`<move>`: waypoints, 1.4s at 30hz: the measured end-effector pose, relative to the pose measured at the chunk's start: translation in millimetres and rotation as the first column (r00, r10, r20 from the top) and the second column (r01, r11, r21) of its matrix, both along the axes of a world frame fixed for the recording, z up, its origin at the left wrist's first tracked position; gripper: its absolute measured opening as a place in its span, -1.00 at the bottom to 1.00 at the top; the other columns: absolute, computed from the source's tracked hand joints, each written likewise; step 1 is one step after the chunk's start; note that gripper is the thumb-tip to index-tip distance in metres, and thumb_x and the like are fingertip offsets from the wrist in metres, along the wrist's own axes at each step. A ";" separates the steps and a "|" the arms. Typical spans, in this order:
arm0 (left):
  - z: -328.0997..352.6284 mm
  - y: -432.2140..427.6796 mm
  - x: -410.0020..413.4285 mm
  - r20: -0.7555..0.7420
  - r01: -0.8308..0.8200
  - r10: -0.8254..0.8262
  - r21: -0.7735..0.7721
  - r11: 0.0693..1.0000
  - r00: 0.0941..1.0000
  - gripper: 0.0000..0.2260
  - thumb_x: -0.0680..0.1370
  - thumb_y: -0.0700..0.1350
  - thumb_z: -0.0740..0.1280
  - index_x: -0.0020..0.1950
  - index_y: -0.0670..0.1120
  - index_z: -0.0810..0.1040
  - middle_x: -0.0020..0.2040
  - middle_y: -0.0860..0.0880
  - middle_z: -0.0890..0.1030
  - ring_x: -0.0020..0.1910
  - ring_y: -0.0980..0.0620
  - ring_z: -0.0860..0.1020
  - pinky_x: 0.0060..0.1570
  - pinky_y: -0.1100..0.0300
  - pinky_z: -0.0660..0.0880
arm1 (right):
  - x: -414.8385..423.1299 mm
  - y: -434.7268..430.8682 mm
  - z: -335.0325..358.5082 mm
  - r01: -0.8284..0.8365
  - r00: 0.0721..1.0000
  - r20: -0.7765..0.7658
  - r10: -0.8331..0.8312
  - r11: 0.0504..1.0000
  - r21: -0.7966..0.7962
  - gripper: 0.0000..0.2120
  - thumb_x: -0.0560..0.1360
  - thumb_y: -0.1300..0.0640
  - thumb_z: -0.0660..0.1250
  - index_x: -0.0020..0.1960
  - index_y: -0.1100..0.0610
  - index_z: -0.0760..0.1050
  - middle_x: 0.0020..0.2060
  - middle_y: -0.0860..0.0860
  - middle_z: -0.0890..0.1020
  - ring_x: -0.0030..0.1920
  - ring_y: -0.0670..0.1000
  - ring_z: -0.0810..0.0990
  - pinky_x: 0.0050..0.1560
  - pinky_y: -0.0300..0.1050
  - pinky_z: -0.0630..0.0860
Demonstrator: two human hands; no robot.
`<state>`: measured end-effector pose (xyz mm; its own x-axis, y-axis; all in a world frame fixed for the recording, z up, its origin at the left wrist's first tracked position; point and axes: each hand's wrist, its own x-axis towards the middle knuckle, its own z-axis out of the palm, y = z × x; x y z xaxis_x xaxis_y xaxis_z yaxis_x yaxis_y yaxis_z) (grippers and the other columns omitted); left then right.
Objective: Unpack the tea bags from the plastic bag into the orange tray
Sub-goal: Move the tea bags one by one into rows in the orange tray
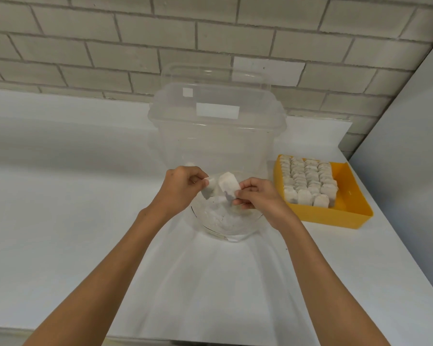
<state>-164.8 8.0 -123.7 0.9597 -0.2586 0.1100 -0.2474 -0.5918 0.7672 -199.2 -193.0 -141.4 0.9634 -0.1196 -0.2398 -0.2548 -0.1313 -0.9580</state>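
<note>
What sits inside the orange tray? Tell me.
The orange tray holds rows of tea bags packed upright against its left side; its right strip shows orange floor. Anything under the bags is hidden.

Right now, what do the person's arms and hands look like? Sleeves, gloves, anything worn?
Both the left forearm and right forearm are bare to the frame edge, with no sleeves in view. The left hand and right hand are ungloved. No watch or bracelet at either wrist. A speck on one left finger might be a ring; too small to tell.
</note>
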 end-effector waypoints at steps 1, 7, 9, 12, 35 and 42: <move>2.6 -1.6 0.9 -0.010 -0.002 0.002 -0.018 1.000 1.000 -0.91 0.54 -0.17 0.37 0.00 -0.09 0.65 -0.18 -0.03 0.67 -0.19 0.14 0.57 -0.14 0.48 0.40 | -1.5 -1.3 2.9 0.016 1.000 0.003 -0.016 0.998 0.059 -0.92 0.49 0.35 0.34 -0.07 0.20 0.53 -0.24 0.11 0.66 -0.29 -0.02 0.66 -0.29 -0.25 0.56; 23.4 -14.7 2.7 -0.084 0.120 -0.132 -0.135 0.984 0.988 -0.87 0.52 -0.14 0.39 0.06 -0.02 0.56 -0.28 0.04 0.66 -0.23 0.15 0.63 -0.13 0.29 0.47 | -8.9 -10.0 18.3 0.096 0.995 -0.072 -0.067 0.826 0.556 -0.86 0.57 0.30 0.23 0.08 0.20 0.53 -0.28 0.07 0.56 -0.37 -0.03 0.53 -0.30 -0.18 0.55; 32.4 -21.2 2.7 -0.117 0.183 -0.207 -0.185 0.966 0.971 -0.86 0.52 -0.10 0.41 0.07 0.00 0.58 -0.27 0.04 0.66 -0.26 0.18 0.61 -0.18 0.33 0.45 | -12.2 -14.0 22.6 0.075 0.996 -0.081 -0.026 0.724 0.686 -0.80 0.57 0.27 0.20 0.15 0.20 0.51 -0.30 0.07 0.53 -0.40 -0.05 0.47 -0.33 -0.18 0.54; 45.4 -34.7 2.6 -0.163 0.274 -0.325 -0.273 0.922 0.932 -0.80 0.51 -0.07 0.41 0.13 0.03 0.59 -0.26 0.00 0.65 -0.23 0.14 0.61 -0.15 0.32 0.51 | -17.4 -20.2 29.7 0.040 0.994 -0.095 0.054 0.627 0.778 -0.80 0.46 0.25 0.23 0.05 0.23 0.53 -0.34 0.06 0.47 -0.44 -0.07 0.40 -0.37 -0.22 0.50; 64.0 -192.0 27.2 0.020 0.456 -0.455 -0.048 0.889 0.890 -0.84 0.45 -0.11 0.48 0.01 -0.07 0.66 -0.25 0.01 0.65 -0.22 0.12 0.58 -0.05 0.22 0.50 | -23.9 -156.7 95.5 0.147 0.944 0.321 0.071 0.784 -0.603 -0.96 0.49 0.11 0.41 -0.08 0.05 0.64 -0.24 -0.14 0.66 -0.18 -0.14 0.60 -0.11 -0.28 0.50; 56.2 -214.7 27.6 0.031 0.464 -0.464 0.009 0.886 0.885 -0.91 0.48 -0.20 0.44 -0.02 -0.09 0.67 -0.20 0.04 0.65 -0.22 0.21 0.56 -0.12 0.40 0.48 | -26.7 -211.4 81.2 0.125 0.978 0.207 0.032 0.705 -0.698 -0.90 0.53 0.25 0.33 -0.05 0.11 0.61 -0.35 -0.06 0.61 -0.29 -0.12 0.58 -0.23 -0.32 0.44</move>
<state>-137.2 -206.7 -67.5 0.7259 -0.6740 0.1375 -0.5181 -0.4042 0.7538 -226.0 -404.4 -60.2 0.9675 -0.2237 0.1181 -0.1047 -0.7792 -0.6179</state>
